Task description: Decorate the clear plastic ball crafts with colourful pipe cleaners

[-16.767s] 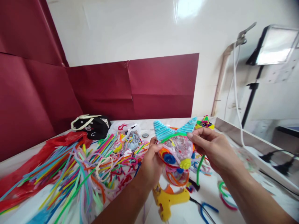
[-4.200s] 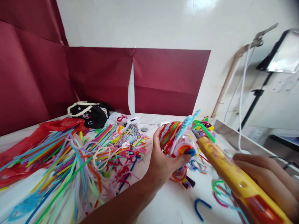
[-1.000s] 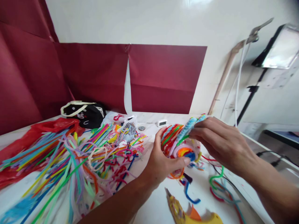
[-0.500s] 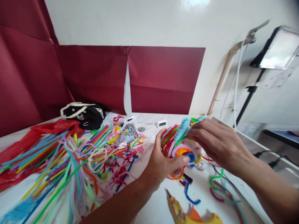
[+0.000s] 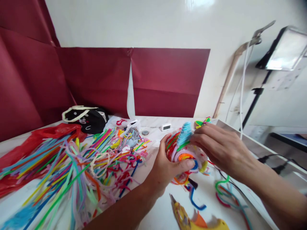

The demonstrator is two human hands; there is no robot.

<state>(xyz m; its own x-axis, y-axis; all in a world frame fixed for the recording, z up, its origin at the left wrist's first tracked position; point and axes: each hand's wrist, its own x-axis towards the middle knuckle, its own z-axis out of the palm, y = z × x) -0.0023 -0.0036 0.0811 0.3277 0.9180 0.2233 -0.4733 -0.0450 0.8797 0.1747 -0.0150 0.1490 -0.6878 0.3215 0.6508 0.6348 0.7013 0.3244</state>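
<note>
Head view: the left hand point(image 5: 168, 166) cups the pipe-cleaner ornament point(image 5: 183, 153) above the white table point(image 5: 158, 214), fingers closed round it. The right hand point(image 5: 220, 147) pinches its blue ear point(image 5: 184, 134), seemingly pressing it into place (likely a fixing step). Next calls for steady pressure. The glue gun point(image 5: 192, 220) lies near the front edge; loose pipe cleaners point(image 5: 72, 166) crowd the left, with some bare table between.

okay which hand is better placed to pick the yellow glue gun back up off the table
Probably the right. The left hand cradles the pipe-cleaner craft from beneath, bearing it, while the right hand only pinches its blue ear. The glue gun lies on the right hand's side.
</note>
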